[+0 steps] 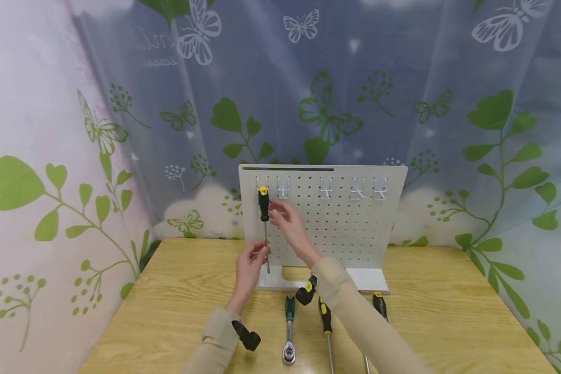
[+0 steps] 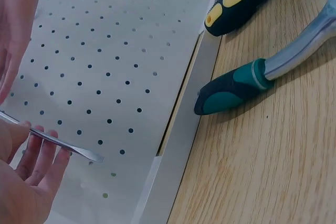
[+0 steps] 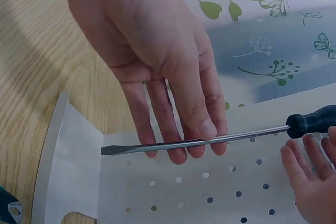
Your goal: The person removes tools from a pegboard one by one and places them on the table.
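A flat-tip screwdriver (image 1: 264, 205) with a black and yellow handle stands upright, tip down, before the left side of a white pegboard (image 1: 327, 223). My left hand (image 1: 250, 267) pinches its steel shaft near the tip, thumb against fingers; the left wrist view shows the flat blade (image 2: 89, 153) beyond the fingertips. Close beside the handle is my right hand (image 1: 291, 228), its fingers loosely extended. In the right wrist view those fingers (image 3: 297, 163) lie just below the handle (image 3: 312, 121); whether they touch it I cannot tell. Whether a hook bears the handle is hidden.
Clear hooks (image 1: 326, 188) line the board's upper part. On the wooden table (image 1: 449, 311) in front lie a ratchet wrench (image 1: 289, 330) with a green handle, a black and yellow screwdriver (image 1: 325, 317) and another such handle (image 1: 379, 304) partly behind my right sleeve. A patterned curtain (image 1: 271, 78) hangs behind.
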{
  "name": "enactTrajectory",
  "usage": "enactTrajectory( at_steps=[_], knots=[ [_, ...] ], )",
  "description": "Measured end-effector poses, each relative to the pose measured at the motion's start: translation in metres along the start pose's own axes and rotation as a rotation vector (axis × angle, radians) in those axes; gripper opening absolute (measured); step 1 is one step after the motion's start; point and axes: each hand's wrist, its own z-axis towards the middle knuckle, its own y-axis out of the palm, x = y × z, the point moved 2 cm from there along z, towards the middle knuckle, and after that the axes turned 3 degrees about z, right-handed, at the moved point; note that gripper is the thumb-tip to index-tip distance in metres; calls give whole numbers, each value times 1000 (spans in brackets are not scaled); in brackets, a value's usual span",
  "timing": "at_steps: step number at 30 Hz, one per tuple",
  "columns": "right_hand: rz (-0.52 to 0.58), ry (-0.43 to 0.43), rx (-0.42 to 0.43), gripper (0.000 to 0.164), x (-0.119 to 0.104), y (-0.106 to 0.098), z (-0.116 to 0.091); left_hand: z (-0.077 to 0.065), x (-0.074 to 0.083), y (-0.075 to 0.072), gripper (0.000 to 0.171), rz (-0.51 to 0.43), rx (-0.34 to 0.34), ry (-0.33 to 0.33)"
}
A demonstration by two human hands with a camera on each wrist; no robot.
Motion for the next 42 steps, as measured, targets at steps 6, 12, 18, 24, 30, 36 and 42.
enactTrajectory(
  at_steps=[6, 12, 18, 24, 30, 36, 42],
  knots=[
    [-60, 49, 49, 43, 1, 3, 3, -12, 27, -1, 24, -30, -24, -13],
    [-163, 72, 95, 47, -2, 6, 5, -19, 37, -2, 23, -46, -35, 2],
    [-185, 63, 105, 47, -7, 7, 3, -21, 36, -2, 24, -89, -56, -23],
    [-149, 60, 85, 45, -12, 8, 0, -19, 13, -4, 26, -104, -63, -59],
    [-113, 85, 67, 42, -18, 10, -5, -26, 16, -10, 28, -133, -91, -68],
    [-85, 92, 63, 43, -25, 10, -8, -34, 27, -16, 28, -149, -128, -75],
    [-66, 105, 55, 45, -30, 10, -11, -42, 37, -21, 29, -150, -155, -58]
  ],
)
